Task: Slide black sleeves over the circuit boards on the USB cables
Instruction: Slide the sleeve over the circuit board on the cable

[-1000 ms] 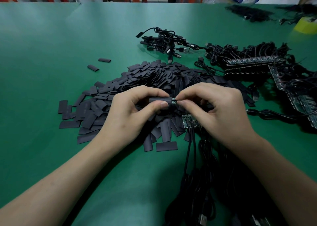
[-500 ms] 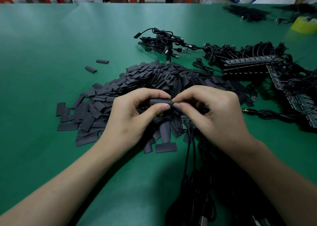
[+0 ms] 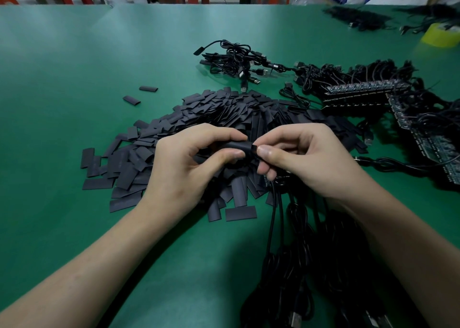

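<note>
Head view: a person is holding one black tubular sleeve (image 3: 236, 145) level above the green worktop (image 3: 74, 53), just over a large heap of flat black sleeves (image 3: 224, 113). The left hand (image 3: 184, 163) is gripping the sleeve's left part, with thumb below and curled forefinger on top. The right hand (image 3: 306, 158) is pinching the sleeve's right end between thumb and forefinger, its other fingers curling underneath. Whatever is sitting inside the sleeve is hidden, so the circuit board cannot be made out there. Thin black cables (image 3: 272, 210) are running down from beneath the right hand into a dark bundle of coiled USB cables (image 3: 293, 265) near the bottom edge. Two loose black sleeves (image 3: 148, 88) are lying apart from the heap on its far left side. Beyond the heap a tangle of black USB cables with metal plugs (image 3: 236, 58) is resting, and to its right long strips of dark circuit boards (image 3: 361, 91) are lying among more cables. A yellow tape roll (image 3: 440, 35) is sitting at the far right corner.
</note>
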Motion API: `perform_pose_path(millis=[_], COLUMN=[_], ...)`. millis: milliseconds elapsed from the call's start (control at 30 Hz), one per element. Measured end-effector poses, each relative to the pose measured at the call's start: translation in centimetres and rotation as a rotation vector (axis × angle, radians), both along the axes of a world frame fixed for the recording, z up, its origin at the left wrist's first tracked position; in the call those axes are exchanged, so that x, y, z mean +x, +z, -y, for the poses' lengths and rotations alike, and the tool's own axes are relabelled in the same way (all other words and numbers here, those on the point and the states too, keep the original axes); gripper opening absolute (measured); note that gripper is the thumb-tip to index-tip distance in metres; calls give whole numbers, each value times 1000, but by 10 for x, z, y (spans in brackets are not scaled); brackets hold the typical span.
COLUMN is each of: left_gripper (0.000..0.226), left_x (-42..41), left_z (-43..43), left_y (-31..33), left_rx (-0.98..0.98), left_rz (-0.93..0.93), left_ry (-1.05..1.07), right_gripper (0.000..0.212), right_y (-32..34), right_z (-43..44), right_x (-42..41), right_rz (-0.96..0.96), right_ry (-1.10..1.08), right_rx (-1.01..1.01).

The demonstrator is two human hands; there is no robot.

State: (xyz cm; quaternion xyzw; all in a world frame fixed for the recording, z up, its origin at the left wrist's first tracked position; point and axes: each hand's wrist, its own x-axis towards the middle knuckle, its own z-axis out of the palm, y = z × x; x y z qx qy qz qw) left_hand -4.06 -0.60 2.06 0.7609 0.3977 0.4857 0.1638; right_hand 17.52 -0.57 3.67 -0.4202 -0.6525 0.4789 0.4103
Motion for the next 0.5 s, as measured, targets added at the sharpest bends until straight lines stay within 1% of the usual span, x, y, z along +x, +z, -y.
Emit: perform_pose_path(millis=[133, 233, 300, 400, 500], left_gripper=[17, 18, 25, 36, 27], left_x=[0, 0, 1, 4, 5], left_z=[-2, -3, -2, 1, 1], left_y=[0, 0, 0, 0, 0], left_rx=[22, 38, 27, -19, -17], left_rz=[-26, -25, 32, 177, 199], left_ry=[-49, -34, 28, 124, 184], right_gripper=[15, 18, 18, 17, 19], right_y=[1, 0, -1, -1, -2], right_z=[0, 0, 0, 2, 3], right_x=[1, -1, -3, -5, -7], right_rz=[-36, -57, -66, -78, -43], right_ry=[37, 44, 19, -24, -74], right_rx=[-66, -64, -23, 40, 117])
